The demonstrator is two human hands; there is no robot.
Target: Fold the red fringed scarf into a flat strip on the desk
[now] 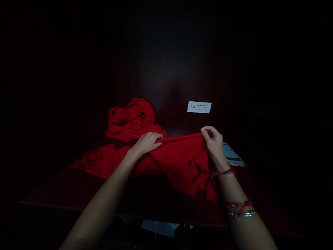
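Observation:
A red cloth [182, 163] with a fringed end at the left lies over a dark wooden table [78, 191]. My left hand [148, 142] is closed on the cloth's folded top edge. My right hand [213, 140] pinches the same edge further right, so the edge is stretched taut between both hands and the rest hangs down toward me. A second crumpled red cloth [131, 119] is heaped behind my left hand.
A phone [232, 155] with a lit screen lies on the table just right of my right hand. A white wall socket [199, 107] sits on the dark panel behind. The surroundings are very dark. Something pale [158, 228] shows below the table's front edge.

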